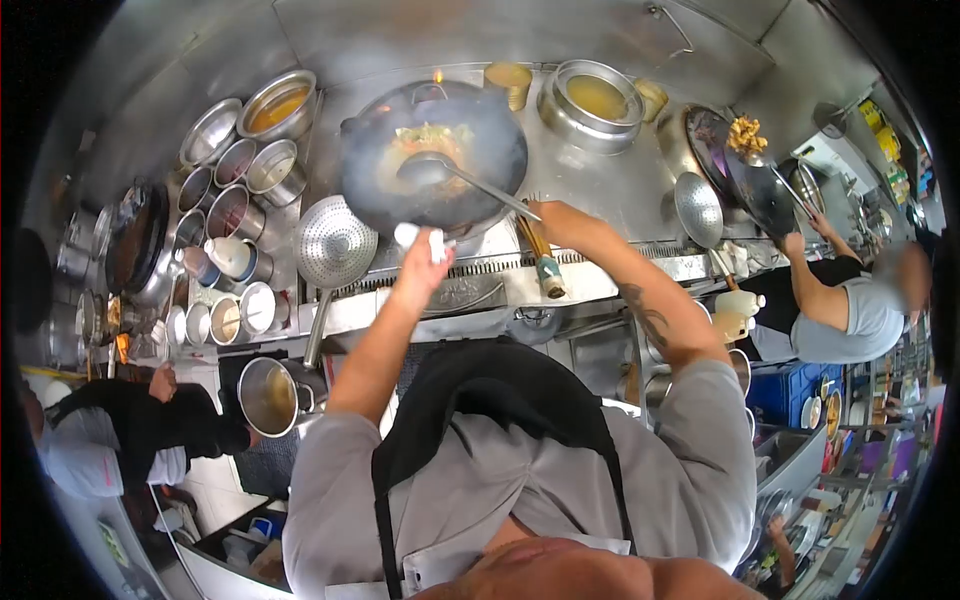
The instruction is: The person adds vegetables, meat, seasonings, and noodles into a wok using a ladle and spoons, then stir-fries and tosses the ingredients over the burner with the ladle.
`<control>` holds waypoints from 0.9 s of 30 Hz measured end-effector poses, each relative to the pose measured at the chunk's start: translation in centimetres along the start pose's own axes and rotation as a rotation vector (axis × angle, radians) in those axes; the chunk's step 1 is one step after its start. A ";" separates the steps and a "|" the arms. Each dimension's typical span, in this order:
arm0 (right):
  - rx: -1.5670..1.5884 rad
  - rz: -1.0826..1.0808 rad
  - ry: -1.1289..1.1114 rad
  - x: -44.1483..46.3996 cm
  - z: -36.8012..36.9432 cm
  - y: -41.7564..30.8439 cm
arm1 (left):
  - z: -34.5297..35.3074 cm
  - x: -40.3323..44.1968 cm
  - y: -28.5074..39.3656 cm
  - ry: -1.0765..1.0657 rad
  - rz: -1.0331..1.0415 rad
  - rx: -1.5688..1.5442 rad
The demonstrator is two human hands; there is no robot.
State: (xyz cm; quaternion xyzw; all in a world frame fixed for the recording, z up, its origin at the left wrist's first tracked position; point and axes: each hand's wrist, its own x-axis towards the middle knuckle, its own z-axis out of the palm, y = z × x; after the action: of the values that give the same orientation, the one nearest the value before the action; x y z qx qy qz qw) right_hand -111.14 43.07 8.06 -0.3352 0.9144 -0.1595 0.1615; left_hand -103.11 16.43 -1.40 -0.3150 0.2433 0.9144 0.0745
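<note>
A large dark wok point(490, 130) sits on the range in front of me, with chopped food point(435, 140) in it and steam rising. My left hand point(425, 268) is closed around a folded white cloth point(437, 244) at the wok's near rim; whether the cloth grips a wok handle is hidden. My right hand point(562, 226) grips the handle of a metal ladle point(428, 170), whose bowl is down in the wok among the food. Just below my right hand, a bamboo wok brush point(548, 272) lies on the range's front edge.
A perforated strainer point(337, 242) lies left of the wok, beside several seasoning containers point(235, 212). A pot of yellowish liquid point(592, 105) stands back right. One co-worker point(845, 310) tends another wok point(765, 195) at right; another person point(130, 430) stands at left near a stockpot point(268, 397).
</note>
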 end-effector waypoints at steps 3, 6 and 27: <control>-0.247 0.071 0.217 -1.4 -1.2 -3.8 | -6.6 -1.0 -5.7 -0.074 -0.033 0.091; -0.340 -0.022 0.299 -3.0 -3.2 -5.4 | -6.5 -4.1 -6.1 -0.082 -0.152 0.127; -0.155 -0.024 0.026 -2.3 -3.1 -1.6 | 2.3 -1.9 2.9 0.004 -0.049 0.001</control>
State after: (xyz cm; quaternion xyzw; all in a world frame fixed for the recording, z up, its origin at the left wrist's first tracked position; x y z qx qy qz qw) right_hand -109.82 43.99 11.96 -0.3557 0.9219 -0.0947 0.1213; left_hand -103.66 15.01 2.49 -0.3226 0.2359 0.9116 0.0963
